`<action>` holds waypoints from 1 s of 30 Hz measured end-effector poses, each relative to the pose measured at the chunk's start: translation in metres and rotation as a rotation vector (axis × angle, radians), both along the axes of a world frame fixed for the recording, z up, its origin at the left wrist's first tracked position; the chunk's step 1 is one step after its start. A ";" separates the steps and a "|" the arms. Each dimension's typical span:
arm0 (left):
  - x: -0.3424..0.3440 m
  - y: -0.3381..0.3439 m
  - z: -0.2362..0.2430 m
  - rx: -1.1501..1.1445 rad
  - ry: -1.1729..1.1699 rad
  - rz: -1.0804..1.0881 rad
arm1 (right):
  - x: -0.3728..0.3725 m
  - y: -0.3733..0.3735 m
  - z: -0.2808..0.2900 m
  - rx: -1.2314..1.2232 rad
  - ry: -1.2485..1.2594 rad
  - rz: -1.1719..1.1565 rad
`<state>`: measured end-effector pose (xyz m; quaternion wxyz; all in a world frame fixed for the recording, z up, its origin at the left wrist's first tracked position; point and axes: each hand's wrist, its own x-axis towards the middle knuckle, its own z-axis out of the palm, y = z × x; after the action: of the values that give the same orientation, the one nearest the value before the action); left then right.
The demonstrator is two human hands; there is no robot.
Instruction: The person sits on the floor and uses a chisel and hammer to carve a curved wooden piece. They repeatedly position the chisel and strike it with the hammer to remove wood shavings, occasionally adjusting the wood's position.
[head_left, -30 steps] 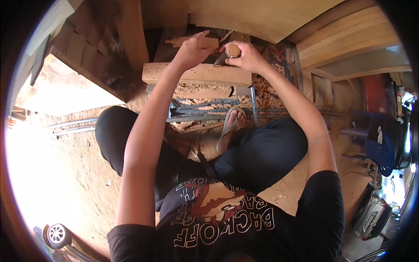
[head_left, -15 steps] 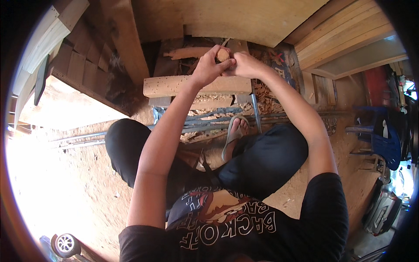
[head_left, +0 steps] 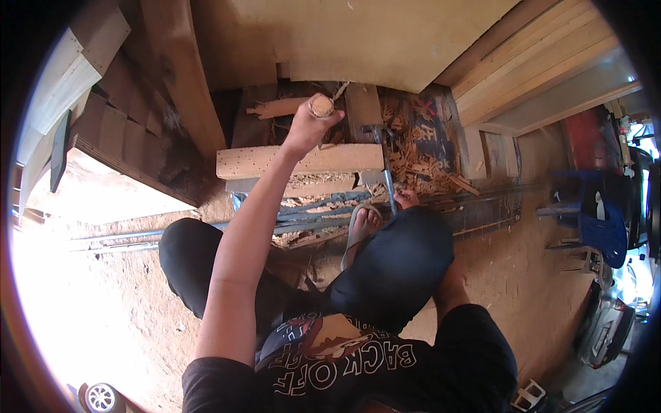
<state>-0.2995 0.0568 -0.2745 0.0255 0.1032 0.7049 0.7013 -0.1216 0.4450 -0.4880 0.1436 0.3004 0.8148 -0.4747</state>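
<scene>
The left grip is wrapped round a wooden handle (its end facing up); a hammer is just beside the right grip, whose hold I cannot tell.

The right hand has left the wooden-handled chisel for the hammer's lower end — the left hand grips alone.

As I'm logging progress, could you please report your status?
Left grip holding wooden handle; right grip at lower end of hammer; right knee partly hiding right forearm.
</scene>
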 end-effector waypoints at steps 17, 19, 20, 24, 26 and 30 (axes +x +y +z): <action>0.008 0.002 0.003 0.013 0.111 -0.026 | -0.006 -0.009 -0.034 -0.265 -0.098 0.146; 0.011 0.002 0.003 0.004 0.109 -0.021 | -0.005 -0.015 -0.032 -0.347 -0.104 0.092; 0.012 0.001 0.003 -0.007 0.101 -0.015 | -0.006 -0.018 -0.029 -0.357 -0.146 0.021; 0.012 0.000 0.010 0.055 0.090 0.014 | -0.003 -0.027 -0.023 -0.368 -0.059 0.020; 0.008 -0.001 0.017 0.096 0.096 -0.015 | -0.001 -0.028 -0.024 -0.384 -0.041 0.010; 0.006 -0.004 0.025 0.091 0.074 -0.040 | 0.001 -0.027 -0.031 -0.438 -0.038 -0.038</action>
<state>-0.2932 0.0531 -0.2496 0.0087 0.1440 0.6704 0.7278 -0.1207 0.4177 -0.5194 0.2116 0.2860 0.6837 -0.6371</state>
